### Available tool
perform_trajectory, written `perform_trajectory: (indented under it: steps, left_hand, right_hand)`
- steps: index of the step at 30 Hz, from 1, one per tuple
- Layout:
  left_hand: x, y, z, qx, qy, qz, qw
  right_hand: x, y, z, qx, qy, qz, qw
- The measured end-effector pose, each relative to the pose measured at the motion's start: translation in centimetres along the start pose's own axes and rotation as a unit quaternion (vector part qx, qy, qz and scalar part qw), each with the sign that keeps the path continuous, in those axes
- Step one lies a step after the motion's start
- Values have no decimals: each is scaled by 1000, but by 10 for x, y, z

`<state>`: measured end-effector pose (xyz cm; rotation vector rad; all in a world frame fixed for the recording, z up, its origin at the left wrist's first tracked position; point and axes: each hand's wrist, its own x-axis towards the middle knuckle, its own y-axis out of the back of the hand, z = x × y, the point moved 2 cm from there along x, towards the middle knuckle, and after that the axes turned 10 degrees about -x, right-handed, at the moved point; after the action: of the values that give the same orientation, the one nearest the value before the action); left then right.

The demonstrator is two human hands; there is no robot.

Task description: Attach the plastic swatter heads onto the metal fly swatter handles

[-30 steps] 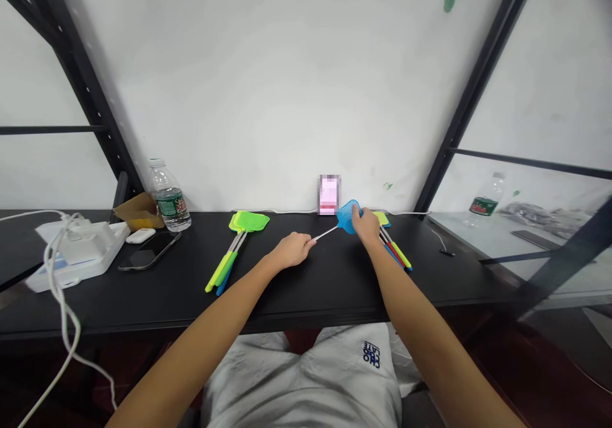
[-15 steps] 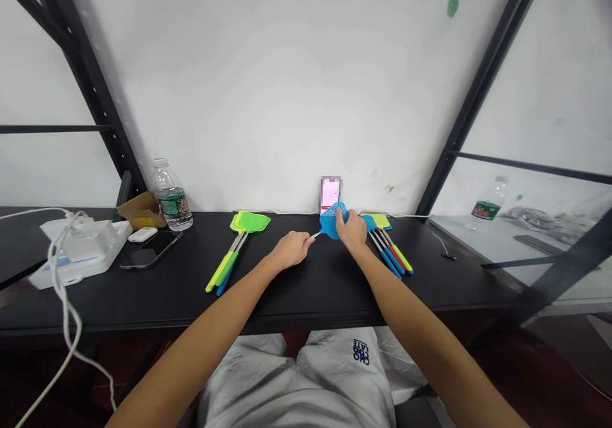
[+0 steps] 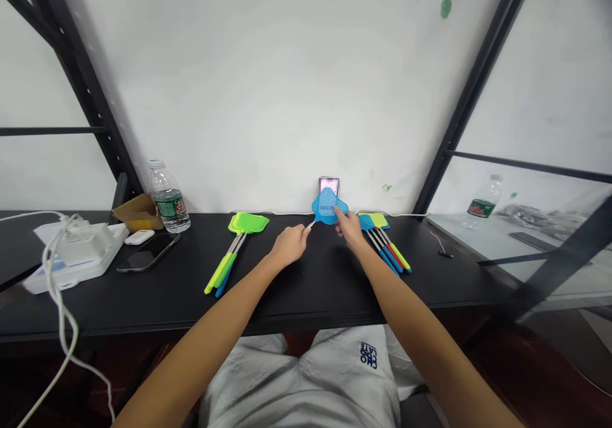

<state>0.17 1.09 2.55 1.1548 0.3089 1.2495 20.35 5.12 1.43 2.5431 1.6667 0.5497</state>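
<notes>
Between my hands, above the black table (image 3: 325, 281), is a blue fly swatter (image 3: 327, 207). My left hand (image 3: 291, 243) is closed around its handle end, with a short piece of metal rod showing. My right hand (image 3: 350, 229) pinches the right lower edge of the mesh head. To the left lies a group of fly swatters (image 3: 252, 222) with green and yellow-green heads. Right of my right hand lies another group of fly swatters (image 3: 380, 221) with blue, red and yellow handles.
A phone (image 3: 329, 184) leans against the wall behind the blue mesh. At the left are a water bottle (image 3: 172, 201), a cardboard box (image 3: 138, 211), a dark phone (image 3: 149, 252), a white case (image 3: 139, 236) and a power strip (image 3: 86, 263) with cables. A short cable (image 3: 444, 254) lies right.
The blue swatter's head has turned upward and shifted a little left. My right hand has moved from covering its face to its lower right edge.
</notes>
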Motion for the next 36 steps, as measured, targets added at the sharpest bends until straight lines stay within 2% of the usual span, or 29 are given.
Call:
perform_trajectory:
  steps: [2, 4, 6, 10, 14, 22, 29, 32, 36]
  left_hand:
    - [1, 1, -1, -10, -3, 11, 1000]
    - [2, 2, -1, -26, -13, 25, 999]
    - [3, 2, -1, -46, -27, 35, 998]
    - [4, 2, -1, -86, -50, 32, 994]
    - [3, 0, 0, -108, -55, -1, 993]
    - [3, -5, -3, -73, -72, -20, 995]
    - [9, -2, 0, -46, -84, -27, 995]
    - [8, -1, -1, -39, -78, -36, 996]
    - [5, 0, -2, -53, -83, -65, 993]
  right_hand:
    - [-9, -14, -2, 72, -25, -98, 992]
    - [-21, -28, -7, 116, -21, -185, 976]
    - [-31, -38, -12, 146, -3, -216, 965]
    - [-40, -45, -18, 178, 23, -195, 964]
    - [-39, -45, -19, 184, 23, -182, 966]
    - [-37, -40, -20, 159, -8, -179, 971]
    - [-31, -39, -17, 156, 19, -170, 973]
    - [-22, -31, -15, 163, 1, -130, 978]
    - [-1, -4, -6, 160, -33, -65, 984]
